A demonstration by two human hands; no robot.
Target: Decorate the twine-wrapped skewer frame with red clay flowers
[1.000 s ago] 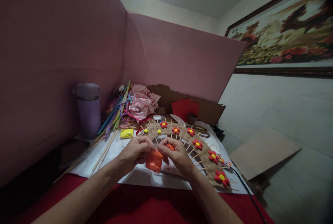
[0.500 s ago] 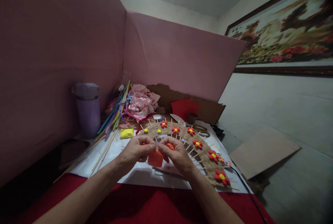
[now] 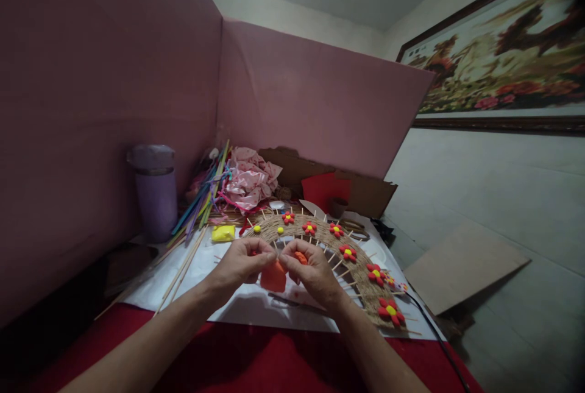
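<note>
My left hand (image 3: 241, 265) and my right hand (image 3: 311, 272) meet over the white sheet (image 3: 237, 306), fingers pinched together on a lump of orange clay (image 3: 273, 277) that hangs between them. A smaller orange bit (image 3: 300, 257) shows at my right fingertips. Just beyond lies a woven twine arch (image 3: 361, 271) with wooden sticks poking out, dotted with red and yellow clay flowers (image 3: 390, 311). A yellow clay block (image 3: 222, 233) sits to the left of the arch.
A purple tumbler (image 3: 155, 192) stands at the left by the pink partition (image 3: 315, 94). Coloured sticks (image 3: 201, 198), crumpled pink paper (image 3: 249, 183), cardboard pieces (image 3: 365, 195) and a red sheet (image 3: 325, 189) crowd the back. A cardboard board (image 3: 464, 265) lies on the floor at right.
The orange clay lump has been drawn up and made more compact between my fingers; both hands stay in nearly the same place.
</note>
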